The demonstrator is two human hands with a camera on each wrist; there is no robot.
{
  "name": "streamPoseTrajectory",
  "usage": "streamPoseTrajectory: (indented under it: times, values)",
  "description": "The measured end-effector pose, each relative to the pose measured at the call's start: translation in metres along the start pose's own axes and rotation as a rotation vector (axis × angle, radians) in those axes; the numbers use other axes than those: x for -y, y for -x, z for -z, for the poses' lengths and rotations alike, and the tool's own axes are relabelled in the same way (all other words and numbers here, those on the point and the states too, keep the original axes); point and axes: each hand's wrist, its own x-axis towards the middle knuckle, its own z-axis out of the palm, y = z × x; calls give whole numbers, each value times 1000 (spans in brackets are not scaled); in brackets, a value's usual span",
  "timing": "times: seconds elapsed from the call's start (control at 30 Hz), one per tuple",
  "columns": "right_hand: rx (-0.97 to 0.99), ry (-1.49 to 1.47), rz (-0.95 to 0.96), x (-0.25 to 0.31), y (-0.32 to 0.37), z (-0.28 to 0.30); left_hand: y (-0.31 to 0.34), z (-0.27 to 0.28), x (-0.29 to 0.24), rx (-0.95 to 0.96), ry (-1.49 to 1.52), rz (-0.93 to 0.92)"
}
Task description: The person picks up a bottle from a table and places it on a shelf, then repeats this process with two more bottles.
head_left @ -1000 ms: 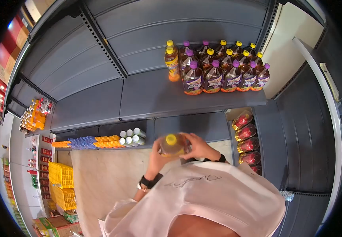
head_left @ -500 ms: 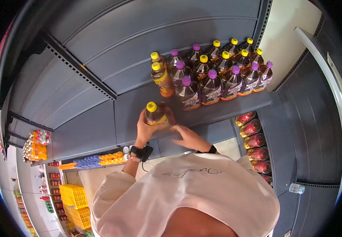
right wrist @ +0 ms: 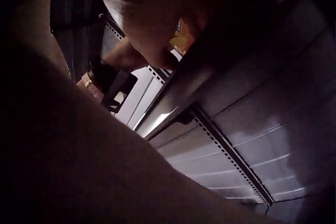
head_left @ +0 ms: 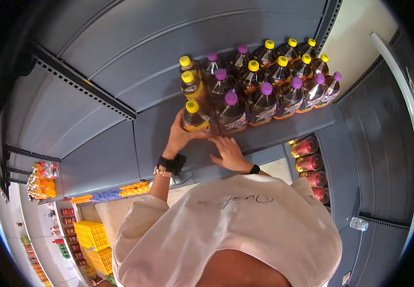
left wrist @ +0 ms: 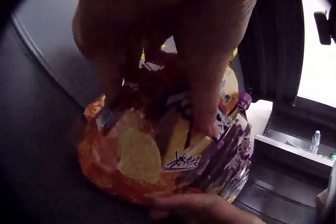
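Observation:
A yellow-capped bottle [head_left: 195, 118] of amber drink stands on the grey shelf [head_left: 149, 134], at the front left of the bottle rows. My left hand [head_left: 177, 136] grips it from the left; in the left wrist view its fingers [left wrist: 207, 92] curl round the orange and purple label of the bottle [left wrist: 157, 155]. Beside the bottle's foot, my right hand [head_left: 226, 149] lies flat on the shelf with straight fingers, its fingertips [left wrist: 194, 208] touching the base. The right wrist view is dark and shows only the right hand [right wrist: 152, 29] against the shelf edge.
Several purple-capped and yellow-capped bottles [head_left: 264, 91] fill the shelf's right part up to the side wall. Red bottles [head_left: 307, 160] lie on the shelf below. A slotted upright [head_left: 82, 83] divides the back panel. Yellow crates [head_left: 92, 237] stand on the floor, lower left.
The bottle rose from chest height to the shelf and now stands beside the others. My left hand still grips it; my right hand slid from its side to its foot.

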Motion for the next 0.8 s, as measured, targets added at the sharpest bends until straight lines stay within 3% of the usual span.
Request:
streamPoseTrajectory:
  times: [0.27,0.33,0.43,0.8]
  values:
    - [-28,-117,-24,3,-11,12,4,-11,0,-108,-132,-24]
    - [96,-211,-154,9,-15,20,5,-9,4,-124,-180,-35]
    - [-8,-135,-132,0,-10,1,4,-7,9,-120,-158,-7]
    - [-46,-100,-68,-8,-6,-12,17,-16,47,-152,55,2]
